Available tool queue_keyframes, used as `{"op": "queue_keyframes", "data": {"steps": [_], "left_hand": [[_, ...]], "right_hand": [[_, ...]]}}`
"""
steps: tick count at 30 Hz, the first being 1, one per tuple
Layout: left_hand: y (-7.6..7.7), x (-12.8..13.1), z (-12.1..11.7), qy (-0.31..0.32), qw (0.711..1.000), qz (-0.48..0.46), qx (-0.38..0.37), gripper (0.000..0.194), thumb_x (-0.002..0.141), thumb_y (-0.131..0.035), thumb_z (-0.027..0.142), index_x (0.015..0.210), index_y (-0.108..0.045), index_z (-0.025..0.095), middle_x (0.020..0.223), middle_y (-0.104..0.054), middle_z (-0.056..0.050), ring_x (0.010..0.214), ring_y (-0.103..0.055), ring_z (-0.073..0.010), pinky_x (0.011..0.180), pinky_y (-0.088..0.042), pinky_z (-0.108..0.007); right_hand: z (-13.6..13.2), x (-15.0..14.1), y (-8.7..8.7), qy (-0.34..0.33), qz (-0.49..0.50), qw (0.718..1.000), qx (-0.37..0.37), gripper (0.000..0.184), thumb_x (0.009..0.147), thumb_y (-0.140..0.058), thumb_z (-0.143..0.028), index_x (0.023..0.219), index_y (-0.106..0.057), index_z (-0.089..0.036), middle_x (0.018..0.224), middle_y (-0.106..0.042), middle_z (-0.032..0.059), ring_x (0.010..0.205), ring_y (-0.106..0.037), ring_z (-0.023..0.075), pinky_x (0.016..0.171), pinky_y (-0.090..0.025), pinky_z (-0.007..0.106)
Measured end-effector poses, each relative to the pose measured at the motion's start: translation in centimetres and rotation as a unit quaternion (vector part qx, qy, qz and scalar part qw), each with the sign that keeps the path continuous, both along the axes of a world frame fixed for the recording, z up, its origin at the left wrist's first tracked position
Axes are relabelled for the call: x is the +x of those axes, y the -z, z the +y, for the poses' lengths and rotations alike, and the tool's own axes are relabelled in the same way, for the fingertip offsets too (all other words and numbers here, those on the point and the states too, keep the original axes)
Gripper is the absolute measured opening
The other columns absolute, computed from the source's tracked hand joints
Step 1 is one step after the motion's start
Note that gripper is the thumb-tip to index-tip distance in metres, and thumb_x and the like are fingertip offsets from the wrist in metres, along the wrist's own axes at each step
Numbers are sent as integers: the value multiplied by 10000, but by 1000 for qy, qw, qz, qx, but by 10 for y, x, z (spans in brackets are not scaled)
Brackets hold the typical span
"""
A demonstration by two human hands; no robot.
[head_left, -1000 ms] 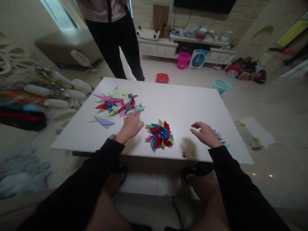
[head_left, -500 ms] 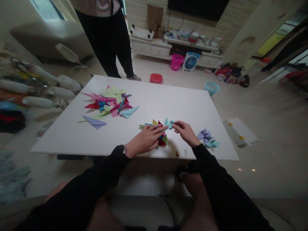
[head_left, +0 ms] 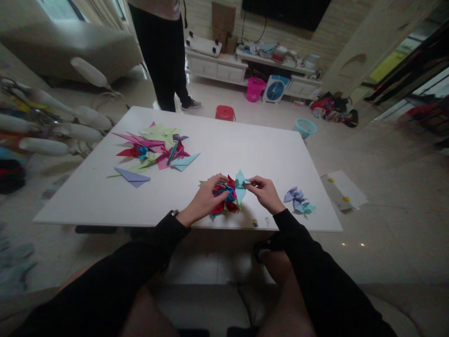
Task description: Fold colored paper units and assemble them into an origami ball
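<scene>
My right hand (head_left: pixel 264 191) pinches one tip of a light-blue folded-paper crane (head_left: pixel 240 184) between thumb and fingers. The crane is at the right side of a cluster of origami cranes (head_left: pixel 229 205) in red, blue, green and other colours. Over the left of that cluster, my left hand (head_left: pixel 207 194) is closed around some of the folded paper, its thumb against a blue piece. The hand partly hides the cluster. To the right of my right hand lie several purple cranes (head_left: pixel 295 195) and a light-blue crane (head_left: pixel 306 208).
On the white table (head_left: pixel 245 145), a pile of coloured origami (head_left: pixel 159 145) lies at far left, a purple folded piece (head_left: pixel 133 177) before it. Two small objects are near the front edge. A person (head_left: pixel 161 56) stands beyond the table, near a red stool (head_left: pixel 225 113).
My left hand has drawn back slightly to the left and its fingers have curled, uncovering more of the cluster. The light-blue crane has turned more upright. The view has shifted a little.
</scene>
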State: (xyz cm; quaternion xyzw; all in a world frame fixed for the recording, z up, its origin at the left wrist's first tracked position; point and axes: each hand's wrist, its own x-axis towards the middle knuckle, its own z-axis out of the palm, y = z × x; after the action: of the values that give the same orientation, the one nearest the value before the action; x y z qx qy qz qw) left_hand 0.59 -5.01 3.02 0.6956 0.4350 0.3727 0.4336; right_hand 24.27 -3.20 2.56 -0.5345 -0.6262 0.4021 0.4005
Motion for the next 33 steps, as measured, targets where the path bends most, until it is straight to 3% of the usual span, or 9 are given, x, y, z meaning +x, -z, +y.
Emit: {"op": "queue_keyframes", "data": {"steps": [3,6,12,20,26,33], "left_hand": [[3,4,2,21,993,-70,-97,440,863,-700,356,1262,-590,208,1183,-696,-98,1057,-682,-219,919,-540,-350],[3,5,4,34,986,-93,-131,440,820,-747,381,1198,-645,180,1147,-717,-109,1014,-690,-218,910,-542,-353],[2,5,5,46,979,-131,-148,407,807,-757,399,1118,-712,142,1081,-740,-106,967,-696,-220,901,-539,-351],[8,3,6,25,978,-115,-173,344,708,-815,304,990,-735,125,912,-757,-85,793,-690,-187,807,-547,-329],[11,2,7,21,983,-91,-161,331,704,-807,287,991,-754,132,879,-759,-68,754,-677,-175,767,-543,-313],[17,2,9,21,985,-72,-155,370,705,-787,297,1027,-755,119,862,-759,-65,761,-684,-187,760,-547,-316]], "right_hand": [[-4,-5,-2,-20,16,1000,17,290,771,-781,-501,785,-768,-211,745,-667,19,716,-563,166,647,-435,303],[-7,-10,-4,-34,24,999,24,298,784,-780,-521,798,-779,-223,771,-671,26,722,-580,171,628,-432,303],[-11,-17,-7,-55,17,998,25,320,806,-765,-552,781,-773,-233,796,-680,41,750,-611,186,651,-459,319],[-14,-23,-7,-67,-11,997,29,278,815,-755,-498,845,-755,-221,793,-684,22,723,-596,166,653,-483,304],[-19,-22,-8,-107,-10,992,65,241,824,-770,-408,971,-738,-220,899,-691,32,755,-614,158,673,-525,296],[-20,-22,-5,-108,-28,991,70,149,852,-734,-330,927,-731,-201,892,-735,35,767,-653,158,697,-533,292]]}}
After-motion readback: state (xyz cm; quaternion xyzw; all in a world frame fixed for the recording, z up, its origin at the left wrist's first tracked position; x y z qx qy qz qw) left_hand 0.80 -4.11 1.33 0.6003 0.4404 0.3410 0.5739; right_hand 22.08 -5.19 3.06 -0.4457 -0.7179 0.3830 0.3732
